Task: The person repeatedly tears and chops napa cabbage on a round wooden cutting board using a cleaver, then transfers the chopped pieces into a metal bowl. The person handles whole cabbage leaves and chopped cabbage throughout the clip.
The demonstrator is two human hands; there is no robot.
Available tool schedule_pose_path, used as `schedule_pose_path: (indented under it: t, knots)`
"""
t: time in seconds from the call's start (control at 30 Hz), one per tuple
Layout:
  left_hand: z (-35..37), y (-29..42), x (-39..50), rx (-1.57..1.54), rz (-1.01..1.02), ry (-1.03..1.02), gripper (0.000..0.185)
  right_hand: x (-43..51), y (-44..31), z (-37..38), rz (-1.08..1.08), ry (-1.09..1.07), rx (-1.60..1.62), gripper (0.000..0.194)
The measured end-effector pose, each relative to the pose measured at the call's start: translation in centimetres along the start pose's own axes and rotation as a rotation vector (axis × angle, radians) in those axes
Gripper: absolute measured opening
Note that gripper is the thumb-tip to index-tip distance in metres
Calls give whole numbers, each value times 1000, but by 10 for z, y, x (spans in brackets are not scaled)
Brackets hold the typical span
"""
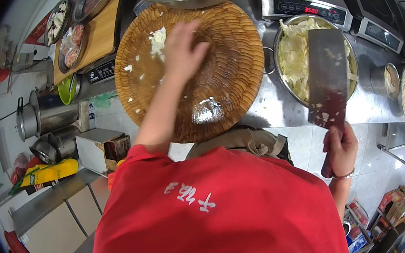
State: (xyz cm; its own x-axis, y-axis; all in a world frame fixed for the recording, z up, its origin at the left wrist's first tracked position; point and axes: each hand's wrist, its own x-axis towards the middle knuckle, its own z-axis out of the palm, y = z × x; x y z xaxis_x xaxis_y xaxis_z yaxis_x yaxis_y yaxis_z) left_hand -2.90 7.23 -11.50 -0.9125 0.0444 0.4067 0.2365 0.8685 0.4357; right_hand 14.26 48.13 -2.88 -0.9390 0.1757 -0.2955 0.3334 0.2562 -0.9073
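A large metal cleaver [326, 70] is in my right hand [344, 151], gripped by its handle. Its broad blade points away from me, bits of food stuck to it, above a metal pan [279, 73] of cut napa cabbage [294, 63]. Over a big round wooden chopping block [231, 56] reaches my left hand [184, 49], blurred, fingers and thumb apart, with nothing visible in it. White cabbage scraps [158, 41] lie just left of that hand, and smaller crumbs are scattered on the block's left side. Part of the block surface is wet and shiny.
Beyond the block stands a steel basin [200, 0] of cabbage leaves. An induction cooker [306, 7] with a lit display sits behind the pan. Bowls of meat [73, 47] rest on a wooden board [105, 27] at left. Small containers [386, 81] stand on the counter's right.
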Motion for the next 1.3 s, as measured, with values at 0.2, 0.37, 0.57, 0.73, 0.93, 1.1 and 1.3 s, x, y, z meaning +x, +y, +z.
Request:
schedule_pose_path:
  t: [0.2,0.37,0.57,0.73,0.93,1.1,1.3]
  knots:
    - [-32,-114,-23,222,-163,-184,64,20,-7,58,-234,-219,-370,18]
    - [-45,-65,-70,45,65,-320,65,55,-39,123,-680,-250,-750,48]
    - [-46,-60,-116,9,98,-81,32,103,-26,195,-890,-214,-877,46]
    - [-47,-64,-116,-55,18,-14,12,112,-11,238,-919,-208,-867,45]
    - [-54,40,-38,-281,-13,87,9,99,-5,224,-783,-197,-726,43]
    - [4,157,40,-503,324,-112,14,83,-1,162,-735,-43,-666,31]
    - [63,223,64,-471,495,-421,54,68,32,83,-658,170,-532,34]
